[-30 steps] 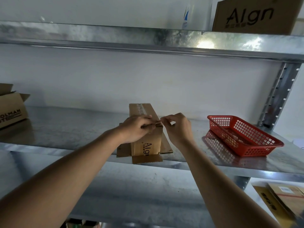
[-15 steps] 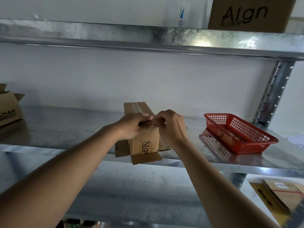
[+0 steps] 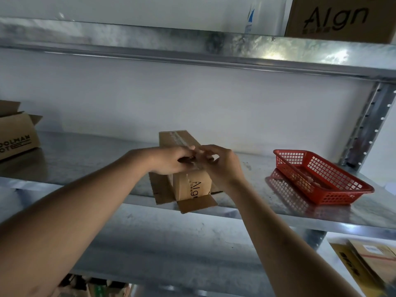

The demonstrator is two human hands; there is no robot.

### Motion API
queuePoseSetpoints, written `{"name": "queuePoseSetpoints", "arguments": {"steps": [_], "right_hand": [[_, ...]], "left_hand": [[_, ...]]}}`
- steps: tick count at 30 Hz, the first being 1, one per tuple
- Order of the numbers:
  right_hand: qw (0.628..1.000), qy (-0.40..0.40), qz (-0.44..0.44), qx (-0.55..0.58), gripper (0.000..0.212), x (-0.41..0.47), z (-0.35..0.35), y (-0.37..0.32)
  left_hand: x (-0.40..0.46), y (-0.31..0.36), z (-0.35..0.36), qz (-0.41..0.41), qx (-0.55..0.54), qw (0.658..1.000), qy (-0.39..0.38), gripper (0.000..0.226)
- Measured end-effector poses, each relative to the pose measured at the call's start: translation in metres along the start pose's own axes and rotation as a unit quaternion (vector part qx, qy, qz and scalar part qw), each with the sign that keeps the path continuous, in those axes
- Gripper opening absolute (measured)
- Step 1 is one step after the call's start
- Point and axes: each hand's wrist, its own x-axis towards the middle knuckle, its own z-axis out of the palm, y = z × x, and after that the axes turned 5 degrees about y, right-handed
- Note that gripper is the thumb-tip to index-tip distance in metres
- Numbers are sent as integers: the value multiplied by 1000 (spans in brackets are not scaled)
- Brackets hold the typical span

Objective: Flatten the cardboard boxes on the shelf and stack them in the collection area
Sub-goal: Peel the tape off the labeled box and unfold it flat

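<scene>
A long narrow cardboard box (image 3: 188, 185) printed "Algn" stands on the middle metal shelf (image 3: 85, 168), its near end flaps folded open over the shelf's front edge. A strip of clear tape runs along its top. My left hand (image 3: 171, 160) rests on the box's near top edge, fingers curled on it. My right hand (image 3: 220, 166) meets it from the right, fingertips pinching at the tape on the same edge. Both hands hide the box's near top corner.
A red plastic basket (image 3: 321, 179) sits on the same shelf to the right. An open brown box (image 3: 17, 136) stands at the far left. Another "Algn" box (image 3: 340, 20) is on the upper shelf. Flat cardboard (image 3: 368, 260) lies lower right, beside the shelf upright (image 3: 364, 129).
My two hands were a little apart on the box's top edge; they have closed together until the fingertips meet over the tape. The box has stayed in place.
</scene>
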Motion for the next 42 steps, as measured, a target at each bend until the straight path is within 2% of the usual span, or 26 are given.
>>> {"name": "queuePoseSetpoints", "arguments": {"steps": [2, 6, 10, 13, 15, 21, 24, 26, 29, 32, 35, 37, 42], "right_hand": [[999, 0, -12, -37, 28, 3, 3, -2], [999, -1, 37, -19, 21, 13, 8, -3], [999, -4, 45, 2, 5, 17, 15, -4], [999, 10, 4, -35, 16, 19, 18, -3], [999, 27, -19, -27, 23, 20, 19, -2], [990, 77, 59, 104, 7, 18, 15, 8], [990, 83, 24, 114, 8, 15, 13, 10], [988, 76, -7, 131, 15, 11, 13, 13], [952, 65, 62, 294, 39, 8, 8, 19], [918, 100, 144, 355, 25, 13, 9, 21], [926, 135, 185, 301, 12, 14, 15, 24], [949, 144, 191, 205, 10, 14, 18, 27], [977, 115, 156, 89, 23, 8, 26, 26]], "left_hand": [[-3, 1, -1, 15, 54, 998, 38, 46], [-4, 2, 3, -20, 92, 993, 74, 55], [-3, -6, -7, -100, -26, 992, 75, 51], [4, -15, -10, -55, 68, 994, 69, 38], [9, -18, -8, -51, 89, 992, 75, 37], [19, -21, 6, -77, 2, 994, 83, 41], [23, -18, 5, -89, -13, 992, 83, 41], [28, -17, 5, -101, -9, 992, 81, 41], [32, -16, 6, -111, -6, 991, 72, 41], [35, -18, 8, -120, -7, 990, 74, 42], [34, -18, 7, -129, -10, 989, 73, 41], [32, -16, 7, -130, -10, 989, 72, 41], [28, -6, 5, -141, -1, 988, 65, 42]]}}
